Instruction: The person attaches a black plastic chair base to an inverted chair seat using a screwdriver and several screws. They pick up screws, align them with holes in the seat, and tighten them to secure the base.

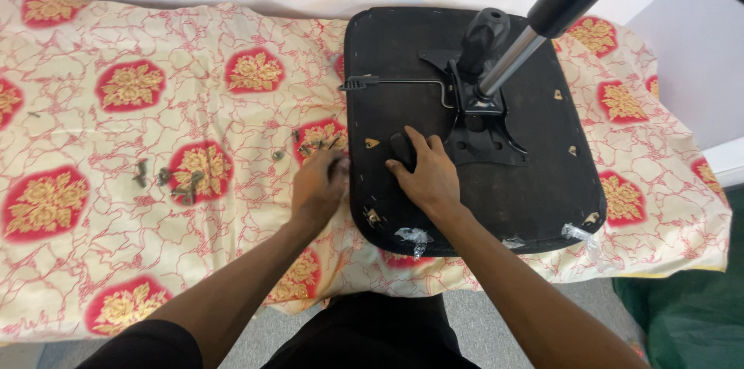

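An upturned black office chair seat [535, 183] lies on a desk covered with a cream cloth [116, 43] patterned with red and gold flowers. The right hand [425, 175] rests on the seat's underside, fingers curled over a black knob [401, 146] just beside the metal mounting plate [484, 132], from which the gas-lift column [535, 28] rises. The left hand [318, 187] sits at the seat's left edge, fingers pinched around small screws [314, 144]. More bolts [167, 179] lie scattered well to the left.
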